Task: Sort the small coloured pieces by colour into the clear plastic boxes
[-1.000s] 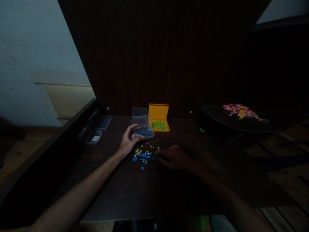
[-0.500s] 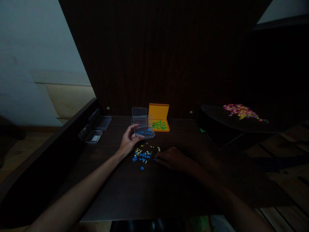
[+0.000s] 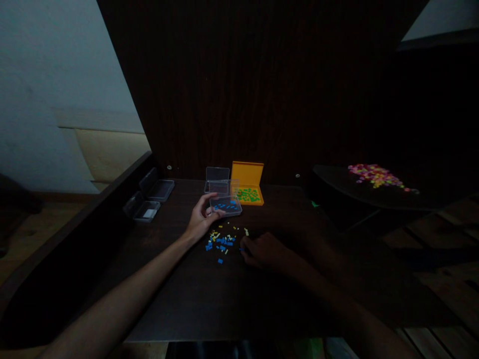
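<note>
My left hand (image 3: 204,217) grips the near left edge of a clear plastic box (image 3: 235,212) with its lid raised. Several small blue bricks (image 3: 224,206) lie spread inside the box. On the dark table, just nearer to me, is a loose pile of small blue, yellow and pale bricks (image 3: 223,241). A single blue brick (image 3: 220,261) lies apart at the pile's near side. To the right of the pile, my right hand (image 3: 262,249) is low over the table in shadow, fingertips pinched at a small blue brick (image 3: 241,249).
Behind the held box stand an open yellow box (image 3: 247,174) with green bricks and another clear box (image 3: 217,174). Two open clear boxes (image 3: 161,190) (image 3: 147,212) sit at the left by the raised side board. Colourful beads (image 3: 377,175) are heaped on a dark shelf at right.
My right hand's fingers have curled in more closely around the small blue brick beside the pile. My left hand still holds the clear box in about the same place. The view has shifted slightly.
</note>
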`<state>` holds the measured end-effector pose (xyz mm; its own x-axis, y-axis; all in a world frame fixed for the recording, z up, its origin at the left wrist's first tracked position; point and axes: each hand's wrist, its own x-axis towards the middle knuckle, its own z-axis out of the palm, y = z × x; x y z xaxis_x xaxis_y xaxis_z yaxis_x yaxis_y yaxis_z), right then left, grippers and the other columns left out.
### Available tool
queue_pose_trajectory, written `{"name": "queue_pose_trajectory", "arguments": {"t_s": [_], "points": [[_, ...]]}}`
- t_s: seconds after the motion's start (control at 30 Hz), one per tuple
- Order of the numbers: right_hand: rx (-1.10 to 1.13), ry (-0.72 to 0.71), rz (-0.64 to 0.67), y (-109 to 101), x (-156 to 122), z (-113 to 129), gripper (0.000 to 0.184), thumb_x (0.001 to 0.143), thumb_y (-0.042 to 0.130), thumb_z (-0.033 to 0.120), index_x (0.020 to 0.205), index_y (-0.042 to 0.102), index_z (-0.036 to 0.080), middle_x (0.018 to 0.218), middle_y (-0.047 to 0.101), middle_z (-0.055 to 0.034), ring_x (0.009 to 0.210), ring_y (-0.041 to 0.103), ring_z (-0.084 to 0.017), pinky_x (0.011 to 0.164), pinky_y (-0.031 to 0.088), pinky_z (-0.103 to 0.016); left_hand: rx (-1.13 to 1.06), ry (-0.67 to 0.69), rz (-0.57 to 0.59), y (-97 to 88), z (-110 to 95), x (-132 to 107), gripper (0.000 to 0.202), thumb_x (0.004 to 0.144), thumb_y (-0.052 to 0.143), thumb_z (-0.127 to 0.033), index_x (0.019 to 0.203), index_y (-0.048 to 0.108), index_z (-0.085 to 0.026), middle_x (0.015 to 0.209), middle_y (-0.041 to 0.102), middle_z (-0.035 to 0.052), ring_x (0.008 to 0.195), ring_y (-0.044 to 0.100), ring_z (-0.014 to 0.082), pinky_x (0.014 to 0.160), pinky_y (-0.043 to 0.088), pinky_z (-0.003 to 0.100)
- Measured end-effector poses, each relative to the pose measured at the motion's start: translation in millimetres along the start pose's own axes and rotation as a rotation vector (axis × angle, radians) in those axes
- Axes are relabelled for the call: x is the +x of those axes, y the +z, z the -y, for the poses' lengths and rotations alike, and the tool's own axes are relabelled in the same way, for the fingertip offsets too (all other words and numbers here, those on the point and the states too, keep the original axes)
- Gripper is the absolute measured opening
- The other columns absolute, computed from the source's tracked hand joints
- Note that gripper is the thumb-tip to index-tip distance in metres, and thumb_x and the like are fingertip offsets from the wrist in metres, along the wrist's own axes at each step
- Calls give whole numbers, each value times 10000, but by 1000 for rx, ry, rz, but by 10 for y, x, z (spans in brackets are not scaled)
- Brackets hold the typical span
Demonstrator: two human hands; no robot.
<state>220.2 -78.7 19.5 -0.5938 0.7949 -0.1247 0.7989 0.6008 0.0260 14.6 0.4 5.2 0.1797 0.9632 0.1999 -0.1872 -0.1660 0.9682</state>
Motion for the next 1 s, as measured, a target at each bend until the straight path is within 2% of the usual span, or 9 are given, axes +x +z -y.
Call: {"name": "queue_pose_trajectory", "arguments": {"t_s": [0.3, 0.43, 0.6, 0.73, 0.87, 1.0], "points": [[65, 45, -28, -32, 1, -85, 233, 925, 430, 327, 1048, 545, 166, 799, 706, -61, 652, 641, -168, 583, 316, -253, -10, 26, 27, -13, 34, 1, 547, 667, 700, -198, 1173, 490, -198, 1253, 522, 92, 771, 684, 140, 793, 553, 319], [260, 33, -67, -25, 8, -188, 194, 906, 471, 323, 1028, 532, 185, 814, 691, -28, 661, 624, -139, 601, 328, -238, -14, 20, 38, 3, 25, -12, 555, 660, 699, -181, 1173, 487, -201, 1252, 527, 88, 762, 680, 134, 806, 551, 329], [549, 55, -120, -34, 6, -272, 168, 898, 484, 332, 980, 529, 193, 736, 637, 13, 596, 556, -105, 562, 330, -209, -6, 16, 44, 11, 26, -18, 551, 662, 701, -193, 1170, 486, -205, 1254, 532, 94, 781, 683, 147, 809, 545, 341], [687, 52, -192, -45, 8, -304, 182, 904, 475, 359, 957, 522, 191, 678, 593, 36, 572, 518, -96, 553, 331, -201, -11, 24, 43, 17, 21, -26, 553, 667, 701, -200, 1177, 487, -206, 1244, 532, 92, 777, 682, 144, 808, 546, 340], [605, 103, -310, -179, 85, -326, 186, 906, 465, 355, 930, 530, 183, 590, 516, 64, 508, 449, -86, 534, 301, -202, -28, 12, 59, 39, 4, -44, 557, 663, 702, -194, 1178, 490, -203, 1197, 558, 83, 778, 683, 147, 778, 555, 319], [420, 132, -301, -444, 269, -324, 177, 890, 488, 314, 966, 551, 167, 618, 546, 41, 521, 467, -98, 531, 297, -214, -49, 13, 58, 58, -7, -62, 560, 652, 713, -194, 1165, 489, -204, 1233, 539, 86, 772, 679, 129, 758, 554, 287]]}}
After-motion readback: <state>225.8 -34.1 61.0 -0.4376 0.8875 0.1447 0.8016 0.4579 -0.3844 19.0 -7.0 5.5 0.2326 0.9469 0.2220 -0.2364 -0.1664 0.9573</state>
